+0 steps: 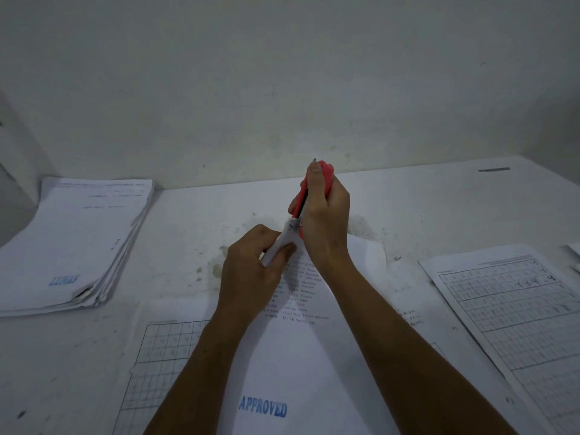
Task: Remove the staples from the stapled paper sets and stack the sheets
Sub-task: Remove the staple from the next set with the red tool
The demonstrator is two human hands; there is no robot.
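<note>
A stapled paper set [301, 350] with a blue APPROVED stamp lies in front of me, its far corner lifted off the table. My left hand [251, 271] pinches that raised corner between thumb and fingers. My right hand [326, 211] grips a red stapler-type tool [302, 196] held nearly upright, its lower metal end at the pinched corner. The staple itself is too small to see. A thick stack of sheets [75, 243] with a blue stamp lies at the left.
A gridded sheet [160, 365] lies under the held set at the lower left. Another gridded sheet [518, 315] lies at the right. The white table [194, 221] is stained near the middle and meets a pale wall [282, 73] behind.
</note>
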